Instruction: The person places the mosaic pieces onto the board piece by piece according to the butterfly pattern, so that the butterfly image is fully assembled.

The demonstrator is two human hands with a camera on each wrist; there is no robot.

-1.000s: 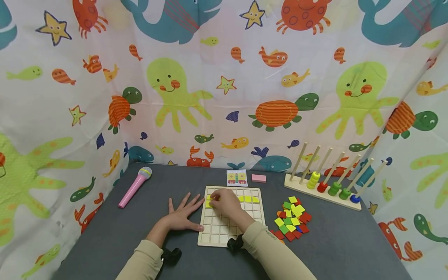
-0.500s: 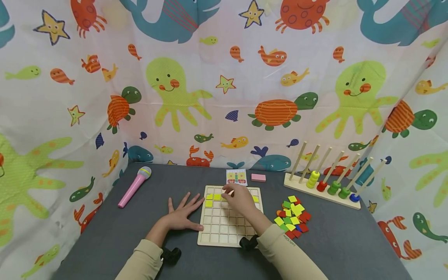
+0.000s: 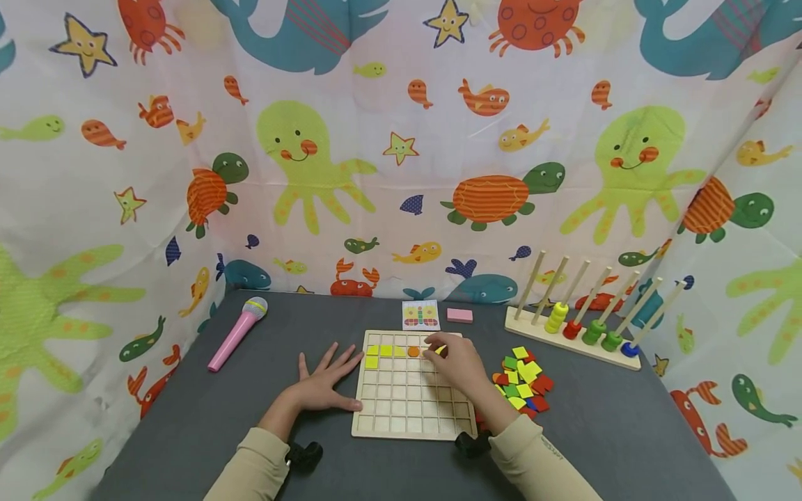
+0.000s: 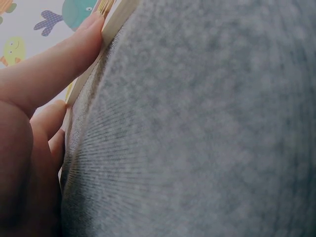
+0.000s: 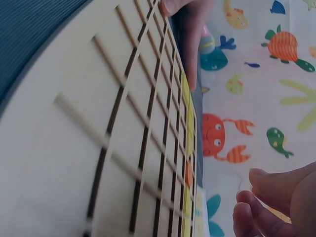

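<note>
A wooden grid board (image 3: 401, 396) lies on the table, its upper row bearing yellow square tiles (image 3: 386, 351) and an orange round piece (image 3: 413, 352). One more yellow tile (image 3: 372, 362) sits below the row's left end. My left hand (image 3: 322, 388) lies spread on the table, thumb and fingertips at the board's left edge; the left wrist view shows the thumb against the wooden rim (image 4: 116, 22). Over the board's upper right is my right hand (image 3: 460, 363), hiding part of the row. In the right wrist view its fingers (image 5: 244, 217) are loosely bent near the thumb, with no piece visible between the tips.
Right of the board is a pile of coloured tiles (image 3: 525, 376), partly behind my right forearm. Farther back stands a peg rack with rings (image 3: 573, 330). A pattern card (image 3: 420, 315) and pink eraser-like block (image 3: 459, 316) lie behind the board, a pink microphone (image 3: 238, 334) to the left.
My right hand has moved rightward along the upper row, from its left end to its right part, uncovering yellow tiles and the orange piece. My left hand has stayed in place.
</note>
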